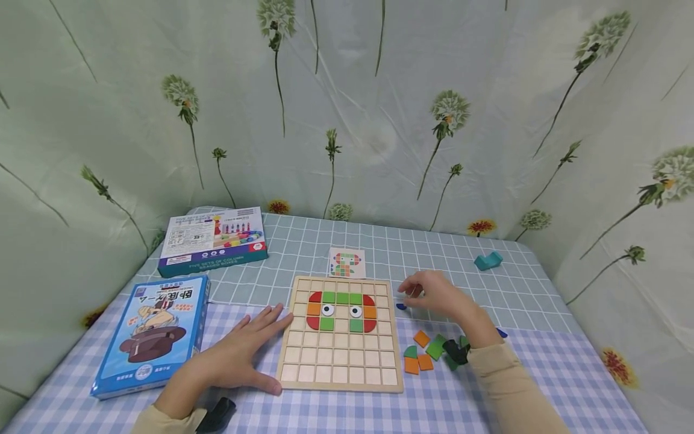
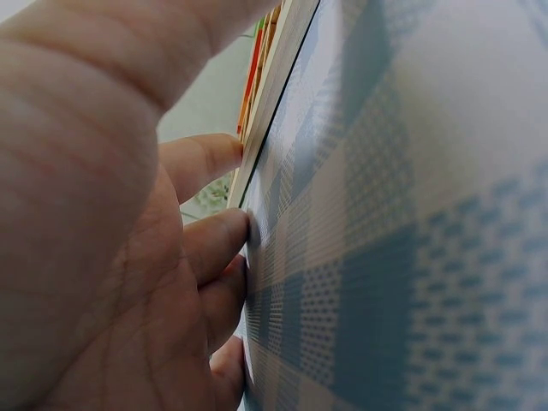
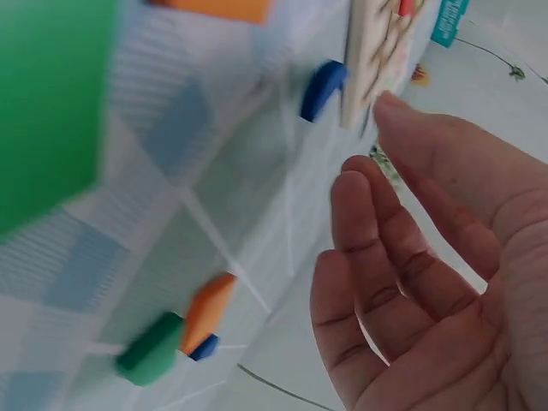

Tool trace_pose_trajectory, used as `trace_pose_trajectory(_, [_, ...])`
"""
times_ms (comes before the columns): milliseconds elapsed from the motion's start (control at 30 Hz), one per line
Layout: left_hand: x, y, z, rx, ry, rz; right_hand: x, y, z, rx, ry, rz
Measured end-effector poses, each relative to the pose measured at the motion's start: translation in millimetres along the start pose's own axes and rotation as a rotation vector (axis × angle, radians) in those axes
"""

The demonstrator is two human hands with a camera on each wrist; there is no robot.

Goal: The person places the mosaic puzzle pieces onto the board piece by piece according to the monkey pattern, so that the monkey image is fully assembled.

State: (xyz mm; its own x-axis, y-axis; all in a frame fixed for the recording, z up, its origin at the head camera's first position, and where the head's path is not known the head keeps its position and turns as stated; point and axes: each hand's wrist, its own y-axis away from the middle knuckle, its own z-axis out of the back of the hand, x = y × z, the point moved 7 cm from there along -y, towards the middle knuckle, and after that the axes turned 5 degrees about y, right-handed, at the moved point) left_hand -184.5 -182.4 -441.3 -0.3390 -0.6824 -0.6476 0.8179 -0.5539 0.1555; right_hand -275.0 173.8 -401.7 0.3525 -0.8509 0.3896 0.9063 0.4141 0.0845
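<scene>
A wooden grid board (image 1: 340,357) lies on the table with red, green and orange tiles and two eye tiles (image 1: 328,310) set in its upper rows. My left hand (image 1: 238,355) is spread flat at the board's left side; its thumb and index finger touch the frame. Just right of the board, my right hand (image 1: 436,295) hovers with loosely bent fingers. The right wrist view shows nothing between the thumb (image 3: 445,141) and fingers. Close by on the cloth lies a small blue piece (image 3: 324,89). A picture card (image 1: 347,263) sits behind the board.
Loose orange (image 1: 422,339) and green tiles (image 1: 435,348) lie right of the board, partly under the right wrist. Another blue piece (image 1: 502,333) is beyond the forearm. Two boxes, one blue (image 1: 154,331) and one white-and-green (image 1: 212,241), stand left. A teal object (image 1: 488,261) sits back right.
</scene>
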Motion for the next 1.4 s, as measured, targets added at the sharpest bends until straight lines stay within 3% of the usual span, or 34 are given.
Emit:
trace_pose_trajectory(267, [1.1,0.2,-0.5,-0.006,-0.013,-0.002,-3.2,2.0,-16.2,0.058,-0.056,-0.034])
trace_pose_trajectory(500, [1.6,-0.5,-0.2,-0.002,-0.005,-0.002,-4.1,-0.7,-23.2,0.071,-0.034,-0.068])
trace_pose_trajectory(1033, [2.0,-0.6,-0.2,-0.002,0.001,-0.009,-8.9,3.1,-19.8,0.036,-0.002,-0.05])
trace_pose_trajectory(1400, [1.0,-0.1,-0.1,-0.006,0.004,0.004,-18.9,6.7,-17.9,0.064,-0.081,-0.118])
